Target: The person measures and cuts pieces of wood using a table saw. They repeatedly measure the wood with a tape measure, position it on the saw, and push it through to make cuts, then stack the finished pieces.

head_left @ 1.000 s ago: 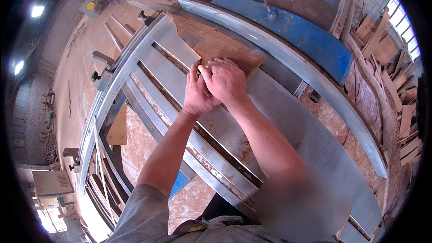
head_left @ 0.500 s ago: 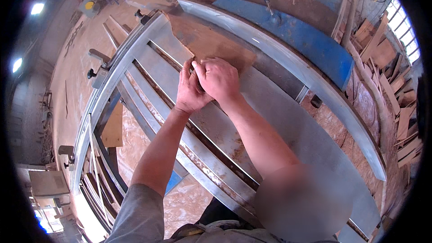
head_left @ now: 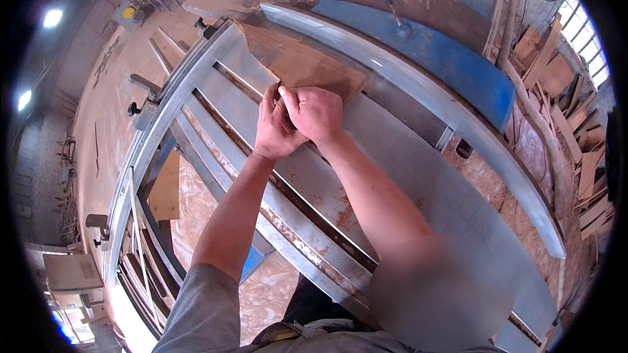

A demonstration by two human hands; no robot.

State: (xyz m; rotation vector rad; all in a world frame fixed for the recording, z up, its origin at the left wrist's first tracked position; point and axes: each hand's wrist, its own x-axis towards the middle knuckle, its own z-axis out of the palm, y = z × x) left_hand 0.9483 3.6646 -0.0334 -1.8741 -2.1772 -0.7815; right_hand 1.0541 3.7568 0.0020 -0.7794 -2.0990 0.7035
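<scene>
A rough-edged brown wooden board (head_left: 304, 62) lies on a slotted metal machine table (head_left: 418, 183), just left of a long curved-looking metal rail (head_left: 405, 98). My left hand (head_left: 275, 127) is closed at the board's near end, its fingers bent upward. My right hand (head_left: 314, 114) is curled beside and partly over it, thumb against the left hand's fingertips. Whatever is between them is hidden, and I cannot tell how much of the board they grip. Both forearms reach across the table from the lower edge.
A blue panel (head_left: 445, 68) with a handled knob (head_left: 396, 19) lies beyond the rail. Black-knobbed stops (head_left: 144, 108) sit along the table's left bar. Wood strips (head_left: 140, 278) lie at lower left. Scrap boards (head_left: 559, 72) lean by the right window. A small machine (head_left: 131, 13) stands far left.
The board and both hands have shifted slightly leftward on the table. My right hand's fingers are more curled than a second ago. The whole view has also shifted a little.
</scene>
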